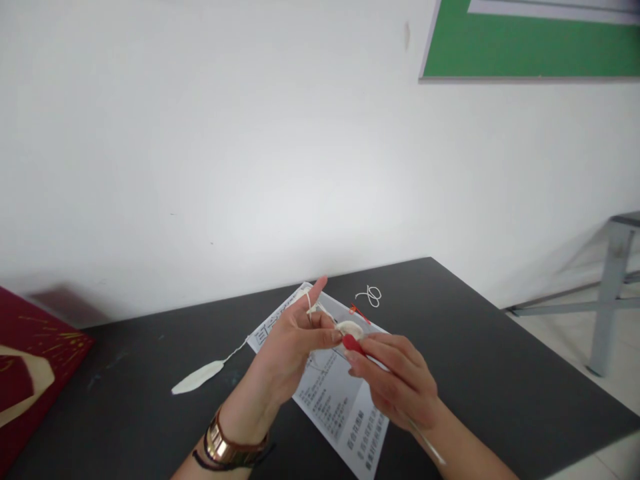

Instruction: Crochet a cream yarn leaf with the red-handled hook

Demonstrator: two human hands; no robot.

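Wearing a gold band [233, 447] on the left wrist and pinching a white piece [351, 328] between thumb and fingers of the left hand [297, 337], up over the sheet [333, 413], toward the far edge of the table [480, 360]. Gripping a red tool [353, 344] snugly in the right hand [399, 375], right up against the piece, but not quite making out the tip. Running yarn [309, 301] over the left index finger too. Probably best keeping that taut and pinching close to the tool, tbh.
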